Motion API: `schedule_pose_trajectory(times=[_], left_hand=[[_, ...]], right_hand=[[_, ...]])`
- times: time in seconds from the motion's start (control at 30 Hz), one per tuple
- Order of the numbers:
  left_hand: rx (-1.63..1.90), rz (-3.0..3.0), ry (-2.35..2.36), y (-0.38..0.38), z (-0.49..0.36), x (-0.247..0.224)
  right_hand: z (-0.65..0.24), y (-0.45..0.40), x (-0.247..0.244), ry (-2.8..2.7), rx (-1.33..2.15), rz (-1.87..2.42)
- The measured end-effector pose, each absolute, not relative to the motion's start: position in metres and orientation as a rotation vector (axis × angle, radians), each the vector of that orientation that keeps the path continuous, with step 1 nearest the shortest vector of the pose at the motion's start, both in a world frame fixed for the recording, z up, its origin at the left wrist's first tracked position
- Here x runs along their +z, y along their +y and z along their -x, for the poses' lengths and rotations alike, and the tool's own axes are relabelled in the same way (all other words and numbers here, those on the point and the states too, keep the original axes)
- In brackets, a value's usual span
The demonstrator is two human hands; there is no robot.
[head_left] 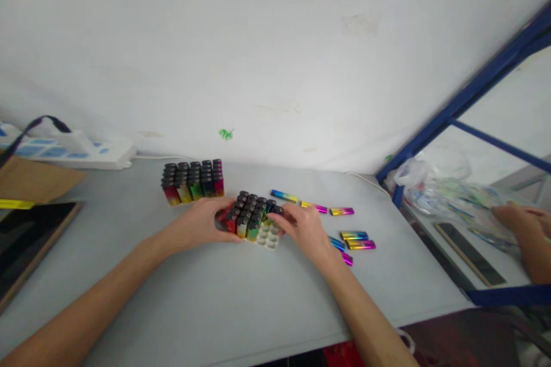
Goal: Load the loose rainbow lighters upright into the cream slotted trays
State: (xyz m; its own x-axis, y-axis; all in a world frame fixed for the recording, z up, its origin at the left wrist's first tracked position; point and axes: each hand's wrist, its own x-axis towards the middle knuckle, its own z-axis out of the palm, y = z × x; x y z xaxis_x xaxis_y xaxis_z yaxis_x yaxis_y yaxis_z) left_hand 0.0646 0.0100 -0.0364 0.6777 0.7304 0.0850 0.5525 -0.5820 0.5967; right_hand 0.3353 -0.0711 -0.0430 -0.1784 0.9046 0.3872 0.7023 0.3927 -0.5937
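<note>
A white tray with round-ended slots (267,236) sits mid-table, partly filled with upright black-topped lighters (242,221) in red, yellow and green. My left hand (204,221) is wrapped around the tray's left end, thumb and fingers against the outer lighters. At the right end of the filled rows, my right hand (303,226) pinches a dark blue lighter (274,207) over the tray. Its lower end is hidden by the fingers. Bare slots show at the tray's near right corner. Behind and left stands a second block of upright lighters (193,183).
Several loose shiny lighters (360,245) lie right of my right hand, some partly behind my arm. A white power strip (107,155), cardboard and a dark tablet-like panel (38,241) are at left. A blue metal frame (447,114) borders the right; another person's hand (523,223) is beyond it.
</note>
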Motion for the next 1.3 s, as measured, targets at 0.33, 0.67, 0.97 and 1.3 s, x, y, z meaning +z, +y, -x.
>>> schedule_pose_trajectory(times=[0.33, 0.67, 0.97, 1.3], left_hand=[[0.363, -2.346, 1.055, 0.008, -0.065, -0.033], [0.292, -2.363, 1.065, 0.013, -0.063, -0.034], [0.259, -2.316, 1.094, 0.013, -0.063, -0.033], [0.295, -2.326, 1.063, 0.014, -0.063, -0.037]], right_hand=[[-0.328, -0.064, -0.039, -2.131, 0.152, 1.477], [-0.373, -0.057, -0.031, -1.847, 0.173, 1.484], [-0.359, -0.030, -0.051, -2.086, -0.032, 1.839], [-0.358, -0.030, -0.048, -1.786, 0.313, 1.751]])
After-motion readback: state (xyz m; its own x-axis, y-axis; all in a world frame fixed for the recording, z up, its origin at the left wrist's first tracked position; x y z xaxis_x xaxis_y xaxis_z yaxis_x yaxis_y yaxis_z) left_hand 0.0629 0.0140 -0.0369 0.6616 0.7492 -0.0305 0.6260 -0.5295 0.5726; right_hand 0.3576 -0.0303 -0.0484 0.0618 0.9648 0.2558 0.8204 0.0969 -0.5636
